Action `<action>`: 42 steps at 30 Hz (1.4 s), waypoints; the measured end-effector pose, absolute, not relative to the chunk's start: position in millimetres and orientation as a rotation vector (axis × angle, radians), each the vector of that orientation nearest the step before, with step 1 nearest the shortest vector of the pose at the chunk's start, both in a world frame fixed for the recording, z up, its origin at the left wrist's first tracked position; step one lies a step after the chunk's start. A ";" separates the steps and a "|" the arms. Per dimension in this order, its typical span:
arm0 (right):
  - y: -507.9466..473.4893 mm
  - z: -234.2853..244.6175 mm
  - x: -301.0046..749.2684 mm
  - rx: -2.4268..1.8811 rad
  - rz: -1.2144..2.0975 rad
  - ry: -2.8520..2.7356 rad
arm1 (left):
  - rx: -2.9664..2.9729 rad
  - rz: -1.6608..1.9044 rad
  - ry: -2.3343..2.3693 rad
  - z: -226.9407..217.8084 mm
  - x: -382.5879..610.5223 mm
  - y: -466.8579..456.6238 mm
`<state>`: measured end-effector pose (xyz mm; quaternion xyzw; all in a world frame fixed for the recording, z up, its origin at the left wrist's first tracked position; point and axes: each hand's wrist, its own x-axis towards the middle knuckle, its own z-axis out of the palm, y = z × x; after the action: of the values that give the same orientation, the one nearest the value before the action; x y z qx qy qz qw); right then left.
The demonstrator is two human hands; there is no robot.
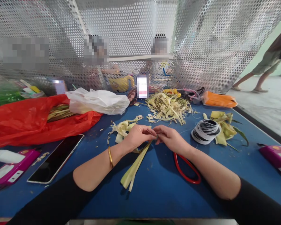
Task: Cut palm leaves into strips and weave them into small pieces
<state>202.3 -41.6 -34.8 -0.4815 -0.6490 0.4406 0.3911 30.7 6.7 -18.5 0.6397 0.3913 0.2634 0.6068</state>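
Both hands meet above the middle of the blue table. My left hand (139,137) is closed, thumb against fingers, on the top end of some pale green husk strips (135,170), whose wider ends fan down toward me. Fingertips of my right hand (169,137) are pinched together right beside that end; what they grip is too small to make out. A red loop handle (188,173) lies under my right forearm, the rest of it hidden. Crumpled husk pieces (123,129) lie behind my left hand. To the right stands a spool of white thread (206,131).
Behind sits a heap of husk scraps (170,106) by an upright phone (142,87). Left are a red bag (37,120), a white plastic bag (98,101) and a flat phone (57,159). Right are husk leaves (226,128), an orange packet (219,99) and a magenta device (276,157).
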 end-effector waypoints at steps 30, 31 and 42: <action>-47.3 -36.1 196.3 -1.389 0.800 -1.916 | 2.513 0.746 1.136 -36.6 28.0 1.4; -47.4 -36.7 196.1 -1.383 0.792 -1.920 | 2.535 0.756 1.140 -38.2 27.7 1.4; -43.9 -39.3 196.8 -1.369 0.944 -1.706 | 2.563 0.954 1.001 -38.3 27.6 -2.9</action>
<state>196.8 -43.9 -39.3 -0.5338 -0.6650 0.3680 0.3707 27.6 -2.9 -38.3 0.8743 0.3415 0.3254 0.1142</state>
